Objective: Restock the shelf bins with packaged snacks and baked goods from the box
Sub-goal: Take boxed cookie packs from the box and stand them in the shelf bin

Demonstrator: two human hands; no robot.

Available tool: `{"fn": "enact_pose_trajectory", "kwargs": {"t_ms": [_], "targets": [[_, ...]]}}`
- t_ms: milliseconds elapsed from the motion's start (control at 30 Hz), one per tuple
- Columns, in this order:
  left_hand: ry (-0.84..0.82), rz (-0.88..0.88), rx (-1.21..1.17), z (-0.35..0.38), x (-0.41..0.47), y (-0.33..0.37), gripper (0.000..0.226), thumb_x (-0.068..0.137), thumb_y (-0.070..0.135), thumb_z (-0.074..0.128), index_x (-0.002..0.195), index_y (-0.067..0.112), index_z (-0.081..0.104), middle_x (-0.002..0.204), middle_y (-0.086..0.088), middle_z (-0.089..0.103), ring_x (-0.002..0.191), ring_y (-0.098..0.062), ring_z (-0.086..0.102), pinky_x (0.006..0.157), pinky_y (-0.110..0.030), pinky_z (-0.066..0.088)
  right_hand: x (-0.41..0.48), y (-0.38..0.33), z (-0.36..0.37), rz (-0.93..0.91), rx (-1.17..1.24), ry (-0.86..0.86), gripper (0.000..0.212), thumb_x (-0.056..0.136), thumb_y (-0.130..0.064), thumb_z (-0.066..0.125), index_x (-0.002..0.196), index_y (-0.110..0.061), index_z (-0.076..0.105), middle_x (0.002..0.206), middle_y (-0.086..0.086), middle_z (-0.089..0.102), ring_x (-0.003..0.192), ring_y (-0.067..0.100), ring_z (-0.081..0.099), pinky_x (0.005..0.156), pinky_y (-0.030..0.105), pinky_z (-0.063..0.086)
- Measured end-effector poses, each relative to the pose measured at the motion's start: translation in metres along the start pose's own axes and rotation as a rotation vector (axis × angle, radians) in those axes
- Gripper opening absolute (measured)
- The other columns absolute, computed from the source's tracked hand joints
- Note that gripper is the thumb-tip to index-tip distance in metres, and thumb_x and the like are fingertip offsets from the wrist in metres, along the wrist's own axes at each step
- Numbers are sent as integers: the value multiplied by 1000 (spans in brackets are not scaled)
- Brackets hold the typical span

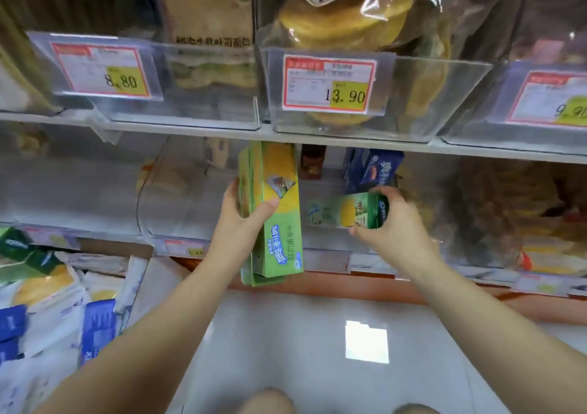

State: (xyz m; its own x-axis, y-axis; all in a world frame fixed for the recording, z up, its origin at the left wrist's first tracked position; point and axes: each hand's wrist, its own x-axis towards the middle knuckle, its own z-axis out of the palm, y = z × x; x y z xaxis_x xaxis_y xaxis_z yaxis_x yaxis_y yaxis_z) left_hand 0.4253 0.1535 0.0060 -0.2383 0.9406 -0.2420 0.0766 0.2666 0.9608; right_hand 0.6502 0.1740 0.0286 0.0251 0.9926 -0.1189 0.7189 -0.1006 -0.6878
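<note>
Two hands are up at the lower shelf, says the first. What does the left hand (243, 219) have?

A stack of green-and-yellow boxes (279, 248), answers the second. Thumb across the front, fingers wrapped round the far edge, a firm grip. The stack stands nearly upright, tilted a little, in front of the lower shelf. Its top reaches the shelf edge (190, 130) above. How many boxes it holds cannot be told.

And the right hand (394, 223)?

Its fingers curl over the near end of a single green box (352, 211), thumb underneath. That box lies on its side, pointing into a clear bin (320, 188). Its far half looks hazy, as if behind the bin's wall. Whether it rests on the bin floor cannot be told.

Anything else in that bin?

One blue box (373, 170) stands upright at the back, just above the green one.

Where is the stock?

Low on the left, a cardboard box (120, 248) holds white and blue packs (95, 321). Above, bread bins carry a price tag (330, 84) reading 13.90.
</note>
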Motion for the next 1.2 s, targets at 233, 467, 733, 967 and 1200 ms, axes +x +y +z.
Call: {"fn": "enact_pose_trajectory", "kwargs": {"t_ms": [233,467,733,967,1200], "targets": [[-49,-99,-121,9,60,-25,94,55,63,79,133,21,47,124,-2,63,111,-22,61,103,-44,43,44,7,12,-209,-123,-58,70,70,-11,77,131,-13,43,116,4,51,91,14,49,60,11,36],[-219,-128,-262,1,95,-61,29,90,33,56,91,5,61,85,-21,70,48,-16,65,45,-20,49,49,0,37,-450,-326,126,50,76,-34,70,122,-24,52,113,-1,51,99,19,55,80,34,50],[-60,-141,-415,3,106,-66,41,94,22,56,134,22,49,108,-16,65,48,-8,64,33,-10,35,76,-28,58,-334,-472,138,73,85,-67,44,145,-51,5,136,5,33,114,29,51,83,38,48],[-46,-30,-118,10,106,-74,33,67,45,70,99,45,63,116,1,67,101,-18,66,94,-38,50,110,-34,42,-244,-451,-13,96,81,-30,71,152,-29,7,138,2,45,110,20,51,85,24,40],[-73,28,2,14,104,-70,65,62,49,66,125,42,55,126,2,61,107,-19,62,99,-42,48,98,-25,36,-368,-658,254,74,74,-55,72,136,-26,44,130,2,45,118,25,47,85,34,41]]}}
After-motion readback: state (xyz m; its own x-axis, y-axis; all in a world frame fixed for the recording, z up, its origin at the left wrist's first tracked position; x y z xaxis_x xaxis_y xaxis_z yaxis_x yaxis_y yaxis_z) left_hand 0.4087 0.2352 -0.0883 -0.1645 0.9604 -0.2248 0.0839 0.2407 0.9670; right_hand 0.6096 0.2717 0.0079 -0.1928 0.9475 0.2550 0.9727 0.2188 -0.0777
